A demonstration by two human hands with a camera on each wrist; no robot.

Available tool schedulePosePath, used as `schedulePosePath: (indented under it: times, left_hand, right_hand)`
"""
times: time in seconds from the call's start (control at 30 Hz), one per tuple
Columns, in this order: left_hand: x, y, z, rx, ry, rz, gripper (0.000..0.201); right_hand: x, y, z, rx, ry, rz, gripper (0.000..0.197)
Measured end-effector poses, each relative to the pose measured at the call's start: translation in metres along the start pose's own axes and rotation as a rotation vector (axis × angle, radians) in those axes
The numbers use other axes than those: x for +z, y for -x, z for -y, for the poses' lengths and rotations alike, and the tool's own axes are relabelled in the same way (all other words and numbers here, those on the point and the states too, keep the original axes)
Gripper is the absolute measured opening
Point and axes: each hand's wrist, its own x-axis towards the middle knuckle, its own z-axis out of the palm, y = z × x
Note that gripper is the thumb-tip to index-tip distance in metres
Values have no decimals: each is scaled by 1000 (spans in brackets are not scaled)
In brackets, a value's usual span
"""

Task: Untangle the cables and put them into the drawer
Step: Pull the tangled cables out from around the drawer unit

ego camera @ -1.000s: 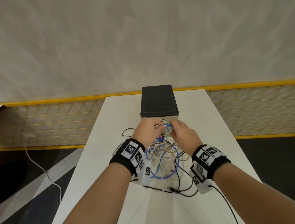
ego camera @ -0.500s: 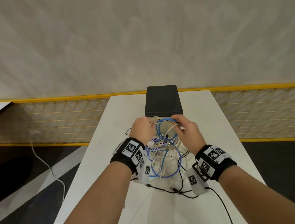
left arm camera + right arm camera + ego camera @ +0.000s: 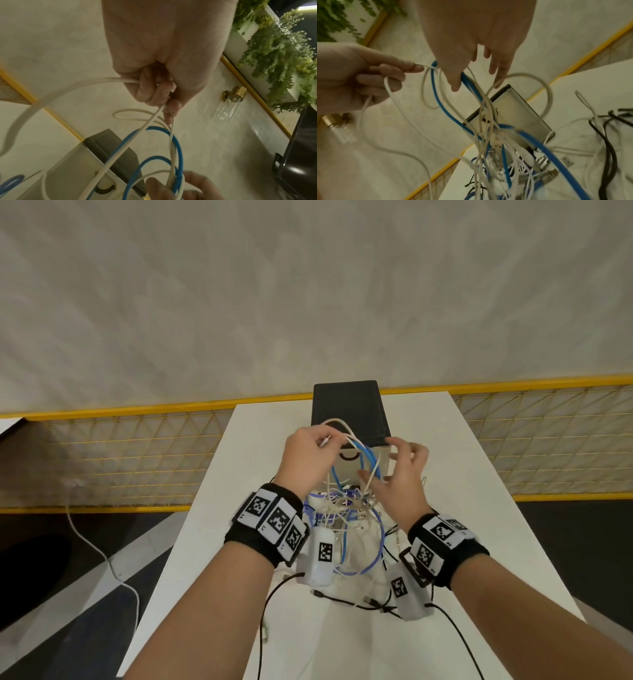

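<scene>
On the white table (image 3: pixel 479 474) before a pale wall, our tangle of cables (image 3: pixel 346 508) hangs at 6 o'clock of the closed drawer box (image 3: pixel 349 412). Our left hand (image 3: pixel 308 457) pinches a white cable (image 3: pixel 82 88) clear while our right hand (image 3: pixel 400 474), fingers loosely spread, touches the blue cable (image 3: pixel 450 108) without grasping. We judge untangling barely begun; next that white strand needs threading free, and no readable writing shows.

I read this as a decorated commercial interior: plaster-look wall (image 3: pixel 308 285), yellow-framed mesh railing (image 3: pixel 120 460) mid-frame, brass glass wall lamp (image 3: pixel 229 102), hanging greenery (image 3: pixel 278 44) upper right.
</scene>
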Motion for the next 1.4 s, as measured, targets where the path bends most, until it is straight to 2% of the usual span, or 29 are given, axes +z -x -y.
schedulePosePath:
  times: [0.03,0.07,0.13,0.23,0.33,0.47,0.6,0.7,0.77,0.93,1.07,1.17,1.27,1.33,1.4]
  left_hand:
    - [-3,0,0,4,15,-11,17]
    - [-5,0,0,5,20,-25,17]
    - [-9,1,4,-12,10,-68,17]
    - [-12,0,10,-45,-11,-119,18]
    - [-14,0,16,-62,-34,-126,19]
    - [-12,2,20,-66,-47,-135,19]
    - [-11,3,23,-67,-62,-154,20]
    - [-8,3,23,-35,-82,-171,20]
    - [-6,3,19,-4,-88,-184,18]
    - [-13,-3,14,43,-89,-178,17]
    - [-17,0,24,0,-51,-89,15]
    - [-8,7,33,-88,22,51,10]
    - [8,12,33,-133,119,136,6]
    - [20,11,33,-172,157,185,12]
    - [30,11,32,-201,167,244,12]
  right_hand:
    - [0,1,0,41,-43,-90,56]
    - [0,2,1,81,-86,-121,46]
    - [-2,4,5,102,-151,-65,24]
    - [-2,1,3,63,-166,50,5]
    - [-7,-4,2,20,-97,142,6]
    - [-13,-7,8,-37,124,243,16]
    - [-19,-11,12,-149,383,238,15]
    - [-21,-15,23,-83,528,357,17]
    - [-21,-19,29,-72,534,366,17]
    - [-30,-32,38,-29,348,294,7]
    - [-46,-34,56,130,-92,357,3]
    - [-52,-35,67,202,-229,455,15]
    - [-53,-35,73,295,-449,572,25]
    - [-51,-35,75,291,-540,667,35]
    - [-49,-34,77,223,-501,718,43]
